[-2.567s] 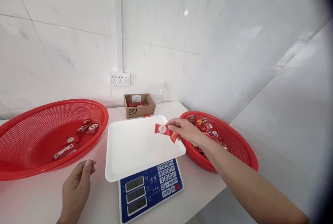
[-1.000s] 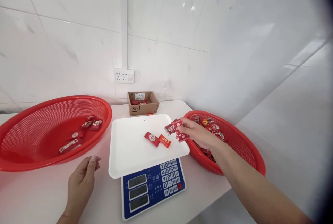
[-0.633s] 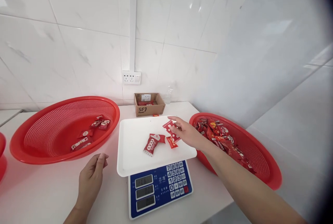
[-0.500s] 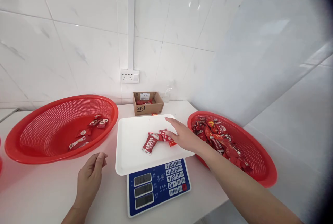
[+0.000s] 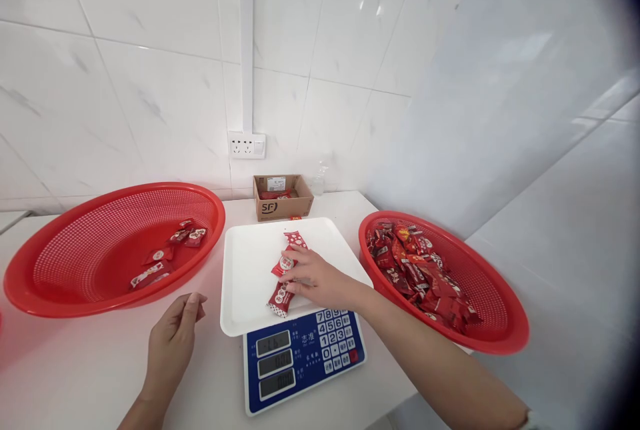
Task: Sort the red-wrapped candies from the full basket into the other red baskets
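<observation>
Two hands live: my left hand (image 5: 171,337) curls left of the tray (image 5: 245,283), how tightly, or on what, I can't tell; my right hand (image 5: 316,277), fingers parted over red packets (image 5: 284,264) atop it, pinches nothing visibly. I'd nudge gently.
</observation>
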A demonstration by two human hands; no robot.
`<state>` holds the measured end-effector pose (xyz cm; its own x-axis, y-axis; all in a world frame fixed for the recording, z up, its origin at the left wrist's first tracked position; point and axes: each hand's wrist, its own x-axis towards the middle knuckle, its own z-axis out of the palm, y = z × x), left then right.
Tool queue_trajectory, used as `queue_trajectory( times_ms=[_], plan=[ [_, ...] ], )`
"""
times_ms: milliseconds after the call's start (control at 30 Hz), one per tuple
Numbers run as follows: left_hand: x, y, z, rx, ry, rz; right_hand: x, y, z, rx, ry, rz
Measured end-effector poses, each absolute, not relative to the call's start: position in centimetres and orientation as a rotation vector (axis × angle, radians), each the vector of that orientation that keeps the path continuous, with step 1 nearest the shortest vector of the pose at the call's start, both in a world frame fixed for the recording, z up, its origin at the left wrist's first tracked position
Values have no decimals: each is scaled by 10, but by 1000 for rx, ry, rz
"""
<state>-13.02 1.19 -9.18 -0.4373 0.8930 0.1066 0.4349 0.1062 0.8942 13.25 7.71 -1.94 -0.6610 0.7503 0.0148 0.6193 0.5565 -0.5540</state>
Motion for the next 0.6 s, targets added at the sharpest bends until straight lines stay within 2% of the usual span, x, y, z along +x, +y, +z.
queue_trajectory(
  times_ms=[100,300,600],
  plan=[
    [-130,12,-93,1281,1920,1272,151,82,-15,-1142,-2364,704],
    [-132,11,-95,1311,1909,1270,225,98,-15,-1688,-1847,429],
    [-137,15,-102,1269,1951,1161,298,96,-38,-1995,-2103,863]
  ],
)
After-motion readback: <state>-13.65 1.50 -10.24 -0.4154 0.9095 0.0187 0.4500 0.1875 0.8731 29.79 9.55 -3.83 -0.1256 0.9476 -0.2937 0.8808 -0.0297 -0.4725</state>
